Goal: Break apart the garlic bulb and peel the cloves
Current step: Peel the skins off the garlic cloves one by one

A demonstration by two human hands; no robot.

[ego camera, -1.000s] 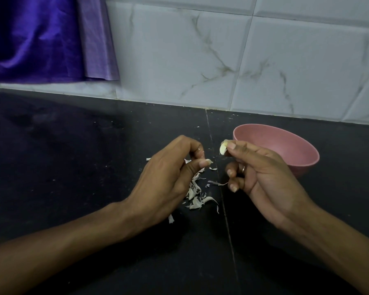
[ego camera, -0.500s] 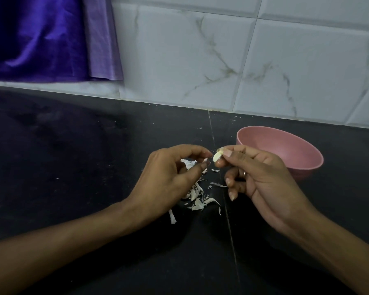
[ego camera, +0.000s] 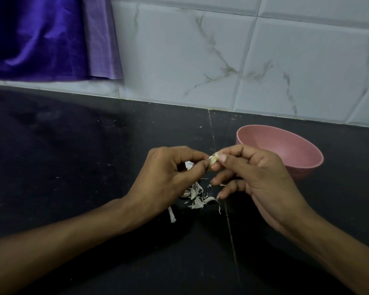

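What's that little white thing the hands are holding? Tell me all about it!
It is a garlic clove, small, pale cream and smooth, with a thin flap of papery skin sticking out at its left tip. It is held up above the black counter, in front of the pink bowl. The right hand pinches it between thumb and forefinger, and the left hand pinches the skin at its tip.

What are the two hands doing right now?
Left hand: fingers curled, pinching the skin on the garlic clove.
Right hand: pinching the same clove.
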